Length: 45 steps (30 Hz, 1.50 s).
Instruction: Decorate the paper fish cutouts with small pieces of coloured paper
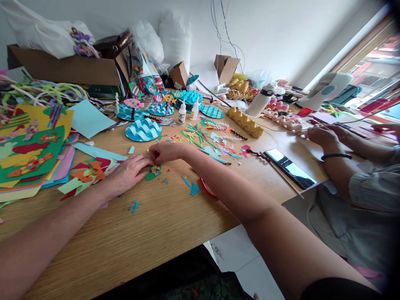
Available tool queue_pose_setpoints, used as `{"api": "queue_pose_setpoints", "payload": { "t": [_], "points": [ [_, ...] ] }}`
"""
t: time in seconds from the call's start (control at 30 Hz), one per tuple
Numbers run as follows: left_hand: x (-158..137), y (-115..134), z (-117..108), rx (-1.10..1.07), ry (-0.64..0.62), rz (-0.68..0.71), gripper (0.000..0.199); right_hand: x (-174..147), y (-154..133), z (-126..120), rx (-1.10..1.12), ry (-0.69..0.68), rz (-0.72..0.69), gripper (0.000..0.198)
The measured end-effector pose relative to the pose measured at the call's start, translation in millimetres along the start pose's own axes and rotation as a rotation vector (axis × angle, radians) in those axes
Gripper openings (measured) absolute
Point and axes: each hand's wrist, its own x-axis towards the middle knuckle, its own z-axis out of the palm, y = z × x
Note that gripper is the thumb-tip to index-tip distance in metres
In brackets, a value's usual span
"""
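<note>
My left hand [133,170] rests on the table, its fingers together and their tips pressed on the edge of a small green paper cutout [153,173] with coloured pieces on it. Just above that cutout, my right hand [166,151] has its fingers closed in a pinch; whatever sits between them is hidden. Blue paper scraps [194,188] lie to the right of the cutout, and a curled blue scrap [133,207] is nearer to me. Partly covered by my right forearm is a red-handled tool [208,188]. Tiny red and yellow bits lie beyond my hands.
Coloured paper sheets [31,154] and scraps [90,173] lie at left. Behind stand a wavy blue paper disc [143,130], glue bottles [182,112], and a yellow egg carton strip [245,121]. A phone [290,168] lies at right, near another person's hands [325,137].
</note>
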Motion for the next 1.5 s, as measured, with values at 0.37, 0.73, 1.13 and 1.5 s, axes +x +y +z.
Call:
{"api": "queue_pose_setpoints", "payload": {
  "t": [0.37, 0.73, 1.13, 1.5],
  "points": [
    [-0.5, -1.3, 1.0, -0.001, 0.009, 0.009, 0.028, 1.1, 2.1, -2.0, 0.039, -0.029, 0.001, 0.01],
    [-0.2, 0.7, -0.6, -0.004, 0.009, -0.026, 0.028, -0.6, 0.0, -1.8, 0.006, -0.018, -0.009, 0.009],
    [-0.5, 1.7, -0.4, -0.009, 0.009, -0.054, 0.027, -3.2, -5.4, -0.5, -0.049, 0.005, 0.009, 0.008],
    [0.2, 3.1, -1.6, -0.006, -0.006, -0.055, 0.028, -0.3, 3.3, -0.4, 0.039, -0.008, -0.035, 0.006]
  ]
}}
